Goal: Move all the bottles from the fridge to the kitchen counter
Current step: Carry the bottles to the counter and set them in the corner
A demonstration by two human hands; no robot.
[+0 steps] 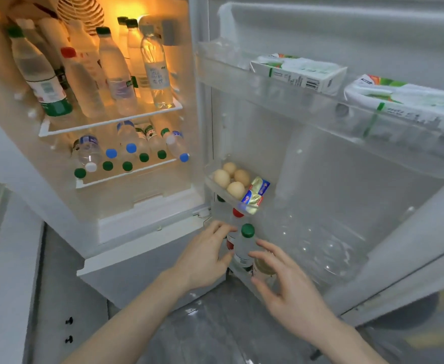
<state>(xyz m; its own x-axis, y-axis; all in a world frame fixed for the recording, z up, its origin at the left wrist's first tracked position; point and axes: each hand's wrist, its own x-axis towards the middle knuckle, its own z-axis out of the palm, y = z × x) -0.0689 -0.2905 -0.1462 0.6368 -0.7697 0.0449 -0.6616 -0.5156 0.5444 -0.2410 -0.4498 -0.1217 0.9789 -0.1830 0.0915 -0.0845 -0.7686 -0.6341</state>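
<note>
The fridge stands open. Several plastic bottles (116, 72) stand upright on its lit top shelf, and several more (126, 151) lie on the shelf below with caps facing me. In the door's bottom rack a clear bottle with a green cap (246, 245) stands upright, with a red-capped bottle (238, 213) behind it. My left hand (205, 258) is at the green-capped bottle's left side, fingers spread, fingertips at its neck. My right hand (289, 287) is at its right side, fingers apart, touching or nearly touching the bottle. Neither hand is closed around it.
A small door tray (215, 189) above the bottles holds eggs (231, 177) and a foil butter pack (256, 195). The upper door shelf (281, 101) carries cartons (297, 72). A white counter (0, 258) lies at the left. The clear bottom door rack (328, 256) extends right.
</note>
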